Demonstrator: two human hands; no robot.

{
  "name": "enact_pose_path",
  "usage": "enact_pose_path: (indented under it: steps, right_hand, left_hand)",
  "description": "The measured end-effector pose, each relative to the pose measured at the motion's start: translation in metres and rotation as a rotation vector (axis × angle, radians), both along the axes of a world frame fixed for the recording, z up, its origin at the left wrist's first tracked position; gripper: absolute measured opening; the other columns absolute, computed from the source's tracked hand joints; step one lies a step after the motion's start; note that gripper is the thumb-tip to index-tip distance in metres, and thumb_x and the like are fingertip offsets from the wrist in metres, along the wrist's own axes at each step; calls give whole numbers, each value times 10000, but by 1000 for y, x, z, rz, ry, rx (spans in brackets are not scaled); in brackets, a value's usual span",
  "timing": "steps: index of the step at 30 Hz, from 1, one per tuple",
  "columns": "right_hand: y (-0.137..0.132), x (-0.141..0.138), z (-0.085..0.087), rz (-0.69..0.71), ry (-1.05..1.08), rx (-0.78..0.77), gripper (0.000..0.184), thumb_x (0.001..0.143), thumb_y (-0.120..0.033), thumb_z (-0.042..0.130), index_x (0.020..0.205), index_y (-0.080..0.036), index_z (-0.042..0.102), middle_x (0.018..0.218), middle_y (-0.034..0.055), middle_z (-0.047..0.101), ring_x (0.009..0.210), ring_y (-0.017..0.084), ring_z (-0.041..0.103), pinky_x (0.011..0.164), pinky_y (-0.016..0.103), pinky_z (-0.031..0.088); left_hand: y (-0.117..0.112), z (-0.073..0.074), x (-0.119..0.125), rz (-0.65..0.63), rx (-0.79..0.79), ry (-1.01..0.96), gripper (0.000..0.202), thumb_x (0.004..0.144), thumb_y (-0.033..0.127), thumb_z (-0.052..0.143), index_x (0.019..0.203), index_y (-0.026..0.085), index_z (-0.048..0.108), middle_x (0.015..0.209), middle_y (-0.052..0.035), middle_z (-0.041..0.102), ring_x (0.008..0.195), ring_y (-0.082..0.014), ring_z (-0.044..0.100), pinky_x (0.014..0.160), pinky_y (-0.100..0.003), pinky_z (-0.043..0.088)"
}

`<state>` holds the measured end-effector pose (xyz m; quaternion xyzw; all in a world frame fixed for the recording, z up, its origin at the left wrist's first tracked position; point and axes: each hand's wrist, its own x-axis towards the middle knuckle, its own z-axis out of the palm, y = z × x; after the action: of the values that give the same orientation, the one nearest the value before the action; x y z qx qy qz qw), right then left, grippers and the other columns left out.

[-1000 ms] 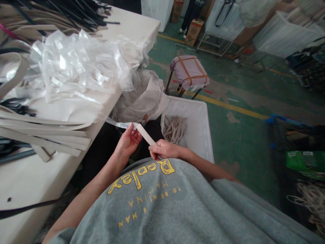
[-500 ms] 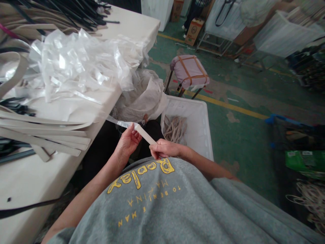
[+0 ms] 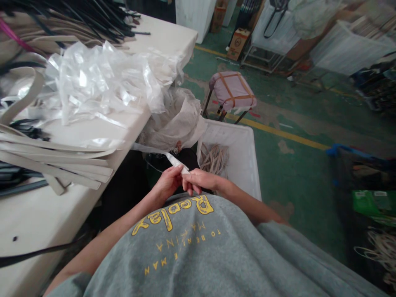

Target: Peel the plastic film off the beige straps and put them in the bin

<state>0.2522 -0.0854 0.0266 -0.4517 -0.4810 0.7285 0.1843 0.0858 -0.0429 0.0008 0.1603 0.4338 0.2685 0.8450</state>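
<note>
White strip (image 3: pixel 173 159): narrow, flat and pale, partly translucent and slightly glossy along its length. It extends from beside the edge of the table (image 3: pixel 37 218), across the front of the sack (image 3: pixel 173 123), and down to the hands, just above the front of the shirt (image 3: pixel 198 255). The portion toward the table is thin and lightly curved; the portion nearest the hands is straighter, wider and more opaque, with a fold or overlapped edge close to the fingers. The end at the hands is covered, so its shape cannot be told.

Left hand (image 3: pixel 167 182): thumb and forefinger are closed in a pinch on the strip, with no visible gap. The other fingers are curled inward below, partly hidden.

Right hand (image 3: pixel 201 180): positioned directly beside the left, fingertips nearly meeting. The thumb lies along the strip's near end and presses it against the forefinger. The remaining fingers (image 3: pixel 194 190) are loosely bent and hang slightly apart; they do not visibly grip anything.

Adjacent items: on the table, a heap of crumpled clear plastic (image 3: pixel 102 80) lies behind a fanned stack of cream straps (image 3: pixel 62 161). Dark straps (image 3: pixel 93 20) are piled at the far end. On the floor beyond the right hand, a white bin (image 3: pixel 247 161) contains a loose bundle of beige cords (image 3: pixel 214 157). A padded stool (image 3: pixel 235 91) stands just behind the bin.
</note>
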Motion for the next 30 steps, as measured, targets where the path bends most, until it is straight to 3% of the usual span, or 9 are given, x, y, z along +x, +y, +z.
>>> enact_pose_path:
  steps: [4, 7, 13, 18, 22, 25, 30]
  right_hand:
    - [-29, 29, 30, -196, -227, 188, 383, 914, -458, 592, 1127, -140, 622, 733, 10, 681, 543, 98, 610, 532, 197, 485]
    - [-44, 47, 45, -317, -360, 310, 424, 951, -400, 540, 1306, -169, 551, 694, -17, 658, 450, 79, 527, 453, 186, 427]
    - [-36, 37, 43, -347, -369, 338, 463, 957, -430, 510, 1334, -164, 546, 660, -26, 625, 404, 76, 494, 404, 190, 398]
    - [-59, 62, 63, -435, -440, 320, 547, 926, -443, 538, 1386, -147, 515, 638, -19, 634, 398, 80, 454, 386, 189, 373]
    - [-93, 87, 97, -495, -648, 364, 479, 893, -405, 575, 1300, -156, 616, 553, -26, 597, 393, 85, 429, 386, 186, 348]
    - [-110, 97, 121, -502, -769, 429, 405, 875, -428, 596, 1186, -191, 699, 525, -23, 576, 425, 105, 487, 416, 194, 387]
    - [-131, 116, 148, -450, -805, 519, 355, 851, -506, 632, 1047, -243, 768, 516, 10, 602, 433, 147, 575, 428, 225, 450]
  left_hand:
    - [6, 9, 1, 203, -78, 13, 102, 885, 137, 687, 791, 121, 650, 699, -22, 692, 561, -90, 646, 567, -179, 546]
    - [2, 17, 9, 182, -164, -47, 125, 920, 157, 658, 801, 119, 649, 665, -23, 677, 548, -91, 644, 566, -180, 552]
    - [-20, 32, 37, -41, -273, -223, 212, 983, 220, 575, 848, 91, 675, 693, -64, 692, 574, -113, 673, 570, -184, 554]
    - [-22, 42, 41, 40, -267, -244, 216, 985, 171, 561, 804, 110, 661, 632, -21, 661, 534, -90, 644, 551, -177, 543]
    - [-33, 43, 53, -154, -308, -316, 180, 952, 148, 612, 790, 97, 673, 623, -39, 667, 535, -96, 648, 570, -180, 548]
    - [-43, 44, 65, -326, -326, -379, 182, 903, 209, 702, 784, 72, 685, 622, -52, 666, 536, -99, 646, 591, -185, 549]
    - [-51, 57, 80, -507, -259, -422, 291, 787, 323, 828, 810, 55, 716, 640, -49, 685, 543, -104, 657, 581, -185, 530]
